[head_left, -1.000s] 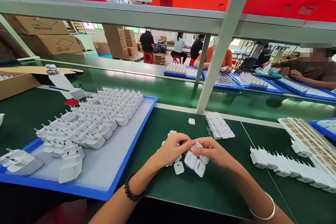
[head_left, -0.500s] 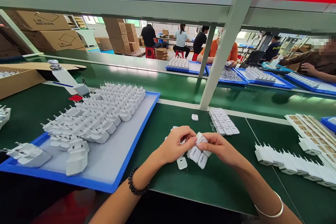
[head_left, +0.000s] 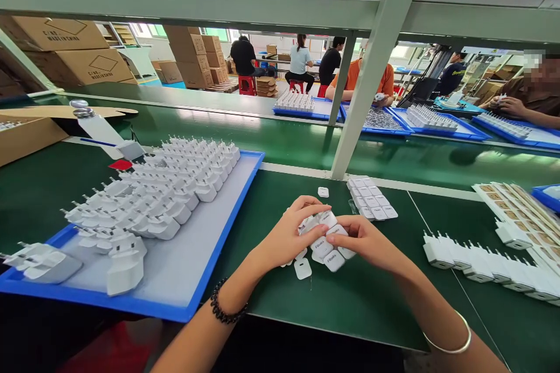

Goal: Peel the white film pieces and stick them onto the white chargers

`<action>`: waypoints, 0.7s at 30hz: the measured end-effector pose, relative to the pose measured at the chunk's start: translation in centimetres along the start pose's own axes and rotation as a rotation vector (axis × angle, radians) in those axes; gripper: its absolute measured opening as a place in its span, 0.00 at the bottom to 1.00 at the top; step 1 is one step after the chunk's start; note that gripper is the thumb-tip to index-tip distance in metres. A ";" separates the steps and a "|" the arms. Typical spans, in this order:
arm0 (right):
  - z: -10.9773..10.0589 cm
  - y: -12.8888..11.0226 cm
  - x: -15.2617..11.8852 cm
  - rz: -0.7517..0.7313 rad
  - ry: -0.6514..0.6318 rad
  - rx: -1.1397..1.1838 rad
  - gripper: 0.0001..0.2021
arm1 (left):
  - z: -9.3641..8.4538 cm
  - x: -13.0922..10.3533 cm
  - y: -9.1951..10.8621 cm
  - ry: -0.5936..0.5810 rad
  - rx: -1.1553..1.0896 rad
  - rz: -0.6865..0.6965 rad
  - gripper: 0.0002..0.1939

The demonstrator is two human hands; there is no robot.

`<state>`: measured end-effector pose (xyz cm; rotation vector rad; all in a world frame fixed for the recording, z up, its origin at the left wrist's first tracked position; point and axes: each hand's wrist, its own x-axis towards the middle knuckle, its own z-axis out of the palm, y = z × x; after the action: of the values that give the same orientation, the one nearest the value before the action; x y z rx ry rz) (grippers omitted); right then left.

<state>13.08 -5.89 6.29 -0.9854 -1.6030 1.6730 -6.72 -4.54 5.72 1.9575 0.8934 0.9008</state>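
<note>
Several small white printed caps (head_left: 333,260) are bunched between my hands over the green table. My left hand (head_left: 297,230) curves round their left side, its fingers and thumb on the caps. From the right, my right hand (head_left: 361,239) grips the same bunch with thumb and fingers. A loose white cap with a small slot (head_left: 302,268) lies just below my left hand, beside others partly hidden by it. Behind my hands, a neat block of white caps (head_left: 371,198) and one single cap (head_left: 323,192) rest on the table.
A blue-rimmed tray (head_left: 227,233) of white plug housings is on the left. A row of white plugs (head_left: 485,265) and stacked card trays (head_left: 520,215) lie right. A metal post (head_left: 371,70) rises behind my hands. Across the belt, people sit at blue trays.
My left hand has opened out a little and spread over the caps, and the bunch now lies flatter with more printed faces showing. The view has shifted slightly.
</note>
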 end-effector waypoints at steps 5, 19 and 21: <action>-0.2 0.3 0.2 -0.004 0.041 0.029 0.13 | -0.1 0.1 0.1 -0.001 -0.104 -0.002 0.15; 0.1 0.3 0.3 -0.019 0.057 0.027 0.11 | 0.0 0.1 -0.5 -0.146 -0.485 -0.269 0.25; 0.0 0.3 0.3 -0.013 0.050 0.031 0.11 | 0.0 0.2 -0.3 -0.124 -0.564 -0.255 0.25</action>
<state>12.92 -5.68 5.97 -0.9907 -1.5437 1.6470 -6.70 -4.20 5.49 1.3646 0.7012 0.7683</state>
